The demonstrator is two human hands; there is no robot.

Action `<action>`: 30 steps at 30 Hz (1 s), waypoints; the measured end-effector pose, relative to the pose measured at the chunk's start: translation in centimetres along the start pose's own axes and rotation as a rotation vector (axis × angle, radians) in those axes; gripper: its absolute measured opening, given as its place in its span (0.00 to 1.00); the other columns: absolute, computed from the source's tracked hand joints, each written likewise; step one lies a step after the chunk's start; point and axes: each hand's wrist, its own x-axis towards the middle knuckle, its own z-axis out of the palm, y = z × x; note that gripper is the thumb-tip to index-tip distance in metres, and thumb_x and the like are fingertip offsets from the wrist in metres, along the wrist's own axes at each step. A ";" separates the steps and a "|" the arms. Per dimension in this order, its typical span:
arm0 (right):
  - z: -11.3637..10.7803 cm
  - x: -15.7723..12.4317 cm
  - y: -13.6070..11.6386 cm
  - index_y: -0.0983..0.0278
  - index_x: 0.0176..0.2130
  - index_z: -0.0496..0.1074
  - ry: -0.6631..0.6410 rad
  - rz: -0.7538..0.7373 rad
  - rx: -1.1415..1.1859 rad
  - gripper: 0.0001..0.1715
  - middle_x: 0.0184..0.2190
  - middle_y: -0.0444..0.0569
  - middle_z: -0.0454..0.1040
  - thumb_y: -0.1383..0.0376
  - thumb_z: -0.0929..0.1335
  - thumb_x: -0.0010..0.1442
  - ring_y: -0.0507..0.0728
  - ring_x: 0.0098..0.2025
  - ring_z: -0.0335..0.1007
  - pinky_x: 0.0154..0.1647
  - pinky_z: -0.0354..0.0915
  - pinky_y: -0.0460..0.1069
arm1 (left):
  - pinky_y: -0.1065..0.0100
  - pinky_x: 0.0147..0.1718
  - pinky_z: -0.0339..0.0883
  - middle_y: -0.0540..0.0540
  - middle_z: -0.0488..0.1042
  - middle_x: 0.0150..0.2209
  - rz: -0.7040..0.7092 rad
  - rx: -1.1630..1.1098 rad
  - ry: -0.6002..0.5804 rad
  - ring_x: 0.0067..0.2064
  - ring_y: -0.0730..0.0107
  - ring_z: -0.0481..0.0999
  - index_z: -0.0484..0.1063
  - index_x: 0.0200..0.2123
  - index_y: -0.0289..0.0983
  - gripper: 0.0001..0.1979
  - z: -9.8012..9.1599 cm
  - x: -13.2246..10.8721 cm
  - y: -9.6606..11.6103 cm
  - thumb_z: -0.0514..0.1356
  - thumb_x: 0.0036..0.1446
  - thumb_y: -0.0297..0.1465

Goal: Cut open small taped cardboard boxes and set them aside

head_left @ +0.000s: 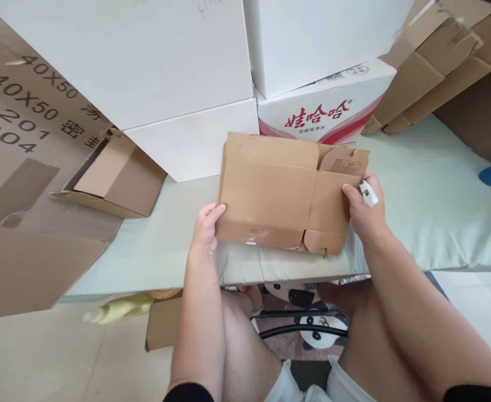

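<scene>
A flattened brown cardboard box (270,184) is held up in front of me, tilted, just above the pale green cloth surface. My left hand (206,226) grips its left edge, thumb on the front face and the other fingers partly hidden. At the opposite end, my right hand (366,209) pinches the flap side with the thumb on top. A small white tool (368,193), whose exact kind I cannot make out, is also tucked in that right hand. Short flaps stick out at the box's right end, and a strip of tape runs along its lower edge.
White cartons (195,139) stand stacked behind, beside a red-and-white water carton (324,111). Left are a small open box (123,178) and a large printed carton (31,139). Cardboard (429,72) leans at back right. The padded surface's (429,223) front edge runs above my knees.
</scene>
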 end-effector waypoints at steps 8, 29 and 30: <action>0.5 -1.1 -1.2 0.57 0.48 0.66 -0.211 -0.050 -0.043 0.27 0.35 0.46 0.72 0.43 0.66 0.58 0.59 0.34 0.68 0.36 0.66 0.54 | 0.67 0.27 0.75 0.41 0.83 0.27 0.016 0.001 0.084 0.29 0.57 0.84 0.80 0.30 0.33 0.29 -2.7 -0.1 0.1 0.80 0.30 0.49; 2.4 -1.3 -1.1 0.59 0.56 0.72 -0.458 0.029 -0.844 0.29 0.39 0.55 0.80 0.63 0.66 0.54 0.68 0.37 0.74 0.34 0.61 0.55 | 0.60 0.52 0.77 0.45 0.83 0.48 0.225 -0.335 0.163 0.54 0.56 0.81 0.79 0.45 0.42 0.25 -3.4 1.3 -0.4 0.70 0.50 0.52; 2.5 -1.4 -1.0 0.58 0.57 0.72 -0.469 0.029 -0.831 0.30 0.40 0.56 0.81 0.63 0.66 0.54 0.68 0.38 0.74 0.35 0.62 0.56 | 0.61 0.52 0.77 0.45 0.83 0.48 0.223 -0.337 0.161 0.54 0.56 0.81 0.79 0.45 0.41 0.24 -3.2 1.3 -0.4 0.70 0.51 0.51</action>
